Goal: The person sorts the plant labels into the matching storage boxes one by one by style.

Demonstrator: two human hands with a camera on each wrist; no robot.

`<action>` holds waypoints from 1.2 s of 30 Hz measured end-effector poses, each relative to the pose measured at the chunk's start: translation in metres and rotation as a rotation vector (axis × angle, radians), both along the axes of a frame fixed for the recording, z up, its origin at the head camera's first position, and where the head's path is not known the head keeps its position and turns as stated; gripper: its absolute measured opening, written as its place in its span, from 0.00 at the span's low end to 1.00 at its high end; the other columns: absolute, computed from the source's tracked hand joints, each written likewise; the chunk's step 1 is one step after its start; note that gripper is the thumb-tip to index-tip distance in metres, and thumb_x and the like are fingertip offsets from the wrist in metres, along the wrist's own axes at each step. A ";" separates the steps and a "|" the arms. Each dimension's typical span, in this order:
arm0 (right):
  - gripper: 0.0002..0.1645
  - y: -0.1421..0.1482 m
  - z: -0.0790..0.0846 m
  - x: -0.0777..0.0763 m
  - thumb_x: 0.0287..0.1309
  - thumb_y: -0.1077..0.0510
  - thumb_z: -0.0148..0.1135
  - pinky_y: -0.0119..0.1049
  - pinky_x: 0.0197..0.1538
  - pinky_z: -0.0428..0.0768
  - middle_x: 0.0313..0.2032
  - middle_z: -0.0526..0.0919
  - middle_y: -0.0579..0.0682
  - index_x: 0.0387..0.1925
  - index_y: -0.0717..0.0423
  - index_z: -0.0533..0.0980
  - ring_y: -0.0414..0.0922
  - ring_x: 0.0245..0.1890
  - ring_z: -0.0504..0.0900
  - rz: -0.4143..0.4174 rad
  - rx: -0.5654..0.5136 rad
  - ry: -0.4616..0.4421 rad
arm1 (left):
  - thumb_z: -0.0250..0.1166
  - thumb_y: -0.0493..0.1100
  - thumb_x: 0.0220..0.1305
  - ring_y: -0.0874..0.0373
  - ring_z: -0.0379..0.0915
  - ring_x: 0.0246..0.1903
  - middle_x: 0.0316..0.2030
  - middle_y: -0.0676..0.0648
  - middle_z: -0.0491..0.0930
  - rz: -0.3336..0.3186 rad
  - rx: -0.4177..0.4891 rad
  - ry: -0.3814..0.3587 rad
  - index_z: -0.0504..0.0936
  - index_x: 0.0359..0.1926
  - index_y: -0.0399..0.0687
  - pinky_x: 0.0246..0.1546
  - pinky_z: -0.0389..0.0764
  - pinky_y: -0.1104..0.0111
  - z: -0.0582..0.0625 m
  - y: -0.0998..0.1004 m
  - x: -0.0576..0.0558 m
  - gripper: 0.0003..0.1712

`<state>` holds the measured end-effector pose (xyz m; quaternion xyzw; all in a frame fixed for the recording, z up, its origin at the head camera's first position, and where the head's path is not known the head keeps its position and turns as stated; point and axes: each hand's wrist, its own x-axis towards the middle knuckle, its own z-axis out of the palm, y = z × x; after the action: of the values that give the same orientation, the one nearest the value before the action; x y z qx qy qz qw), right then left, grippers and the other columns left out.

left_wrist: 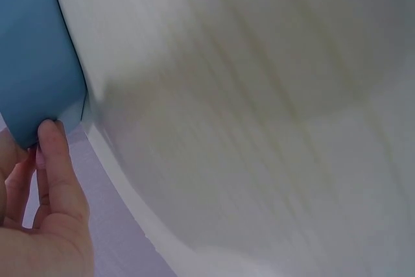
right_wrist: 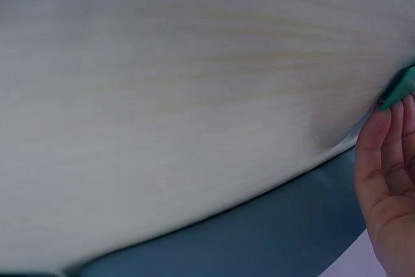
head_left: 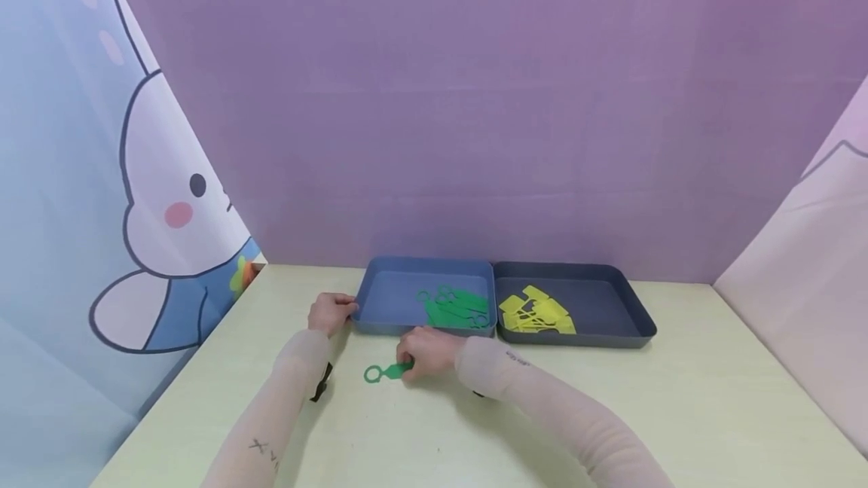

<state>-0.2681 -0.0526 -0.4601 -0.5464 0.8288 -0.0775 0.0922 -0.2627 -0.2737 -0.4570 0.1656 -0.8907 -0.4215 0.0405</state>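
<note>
At the left side of the blue tray (head_left: 389, 294), my left hand (head_left: 330, 313) pinches the tray's wall. The left wrist view shows the thumb and fingertips (left_wrist: 55, 154) at the corner of the tray (left_wrist: 39, 50). In front of the tray, my right hand (head_left: 432, 352) pinches a flat green plastic tag (head_left: 395, 372) with a ring at one end. The ring points left, close over the table, and the tag's other end is hidden by the fingers. Several similar green tags (head_left: 447, 313) lie piled in the right part of the blue tray.
A dark grey tray (head_left: 603, 307) stands against the blue one on its right, with several yellow tags (head_left: 539, 315) at its left end. Both trays sit on the pale wooden table (head_left: 712, 390). A purple cloth (head_left: 475, 111) hangs behind, and printed curtains flank the table.
</note>
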 end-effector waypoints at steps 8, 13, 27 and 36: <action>0.07 0.006 0.001 0.003 0.46 0.52 0.68 0.16 0.29 0.68 0.26 0.78 0.36 0.29 0.47 0.81 0.28 0.25 0.71 0.002 -0.013 0.008 | 0.61 0.40 0.59 0.61 0.79 0.26 0.44 0.37 0.81 -0.006 0.010 0.010 0.81 0.46 0.36 0.33 0.77 0.68 -0.004 -0.001 -0.001 0.16; 0.08 0.010 0.006 0.002 0.47 0.52 0.68 0.17 0.31 0.71 0.29 0.81 0.37 0.31 0.48 0.82 0.27 0.26 0.73 -0.030 -0.023 -0.052 | 0.62 0.41 0.58 0.63 0.79 0.25 0.44 0.37 0.81 0.003 0.014 0.012 0.81 0.46 0.36 0.32 0.75 0.71 -0.005 -0.001 0.000 0.16; 0.12 0.023 0.038 -0.012 0.52 0.53 0.65 0.24 0.35 0.75 0.35 0.82 0.41 0.39 0.51 0.82 0.31 0.30 0.76 -0.143 -0.072 -0.142 | 0.61 0.41 0.59 0.61 0.79 0.27 0.45 0.38 0.81 -0.009 0.002 0.010 0.81 0.47 0.38 0.38 0.76 0.65 -0.007 -0.005 -0.005 0.16; 0.15 0.027 0.048 -0.023 0.52 0.52 0.66 0.27 0.38 0.78 0.37 0.83 0.44 0.42 0.51 0.81 0.34 0.33 0.79 -0.268 -0.191 -0.213 | 0.61 0.41 0.58 0.58 0.80 0.29 0.42 0.40 0.82 -0.004 0.032 0.003 0.82 0.44 0.40 0.35 0.75 0.67 -0.009 -0.005 -0.005 0.14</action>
<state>-0.2912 -0.0253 -0.4119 -0.4261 0.8686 -0.2247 0.1161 -0.2679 -0.2788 -0.4660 0.1640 -0.8840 -0.4362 0.0381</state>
